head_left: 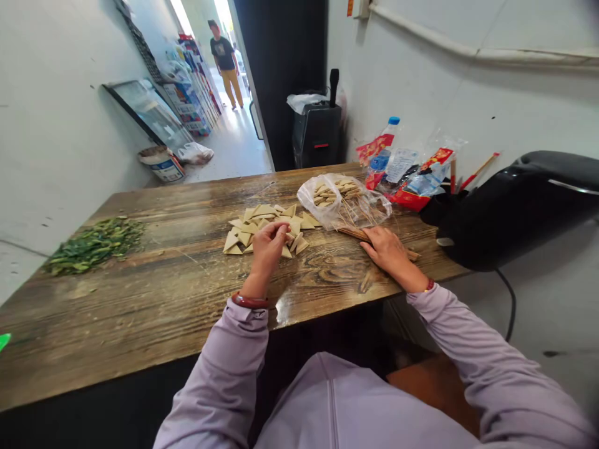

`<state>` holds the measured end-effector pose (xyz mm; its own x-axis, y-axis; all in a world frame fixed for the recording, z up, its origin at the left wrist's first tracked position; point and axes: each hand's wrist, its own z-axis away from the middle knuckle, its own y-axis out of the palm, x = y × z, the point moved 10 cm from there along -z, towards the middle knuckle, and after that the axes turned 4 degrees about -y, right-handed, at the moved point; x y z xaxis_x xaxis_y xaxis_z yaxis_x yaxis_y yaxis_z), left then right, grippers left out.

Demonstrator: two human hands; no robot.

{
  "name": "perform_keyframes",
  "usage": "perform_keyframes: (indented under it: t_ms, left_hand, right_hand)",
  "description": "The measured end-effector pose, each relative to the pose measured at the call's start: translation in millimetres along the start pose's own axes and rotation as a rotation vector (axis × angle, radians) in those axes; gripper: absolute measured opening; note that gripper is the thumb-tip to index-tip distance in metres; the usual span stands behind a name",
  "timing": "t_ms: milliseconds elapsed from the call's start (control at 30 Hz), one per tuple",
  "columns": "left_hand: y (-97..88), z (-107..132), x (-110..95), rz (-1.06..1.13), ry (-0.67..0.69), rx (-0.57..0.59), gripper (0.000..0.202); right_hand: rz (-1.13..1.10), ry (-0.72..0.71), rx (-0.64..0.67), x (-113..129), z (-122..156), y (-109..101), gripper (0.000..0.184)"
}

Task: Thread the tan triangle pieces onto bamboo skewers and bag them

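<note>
A heap of pale triangular tofu pieces [264,226] lies on the wooden table [154,293]. My left hand [267,247] rests at the near edge of the heap, fingers curled and pinching one triangle. My right hand [387,248] lies palm down over a bundle of thin bamboo skewers [352,232], its fingers closing on them. Just behind sits a clear plastic bag [344,198] holding skewered tofu pieces.
A pile of green leaves [96,246] lies at the table's left. A water bottle [381,153], red packets [414,187] and a black appliance [510,209] crowd the right side by the wall. A black speaker box [317,134] stands behind; a person [225,62] stands in the far corridor.
</note>
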<state>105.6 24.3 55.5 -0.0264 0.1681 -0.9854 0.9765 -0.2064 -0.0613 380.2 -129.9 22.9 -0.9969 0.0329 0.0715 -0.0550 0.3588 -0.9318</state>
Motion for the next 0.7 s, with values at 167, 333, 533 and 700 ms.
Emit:
perform_keyframes:
  t_ms: [167,333,533,700]
  left_hand:
    - [6.1,1.5,1.6,0.021,0.0,0.031,0.028]
    - [12.4,2.4,-0.4,0.016,0.053,0.072,0.021]
    - [31.0,15.6,-18.1,-0.336,0.299,0.186,0.011]
    - [51.3,32.1,-25.7,-0.612,0.482,0.282,0.009]
  right_hand:
    - [-0.029,-0.081,-0.023,6.3,14.7,-4.4,0.026]
    - [-0.047,-0.135,-0.057,28.4,18.9,-12.1,0.025]
    - [-0.068,-0.202,-0.119,58.7,7.5,-4.4,0.026]
    - [-0.069,-0.245,-0.153,61.4,7.8,-6.5,0.024]
